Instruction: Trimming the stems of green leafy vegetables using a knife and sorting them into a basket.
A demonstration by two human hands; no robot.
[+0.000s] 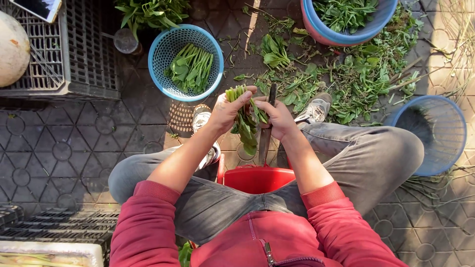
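My left hand (228, 110) grips a bunch of leafy green stems (243, 121), cut ends up near my fingertips, leaves hanging down. Beside it, my right hand (278, 118) holds a knife (265, 141) whose dark blade points down toward the red stool (257, 179) between my knees, and its fingers also touch the bunch. Both hands meet above my feet in grey shoes (314, 109). My sleeves are red and my trousers grey.
A small blue basket (168, 47) with trimmed greens sits ahead left. A large blue tub (324, 29) of leaves is at the top right, with scraps (346, 84) strewn below it. An empty blue basket (435, 133) stands right. Dark plastic crates (74, 54) lie left.
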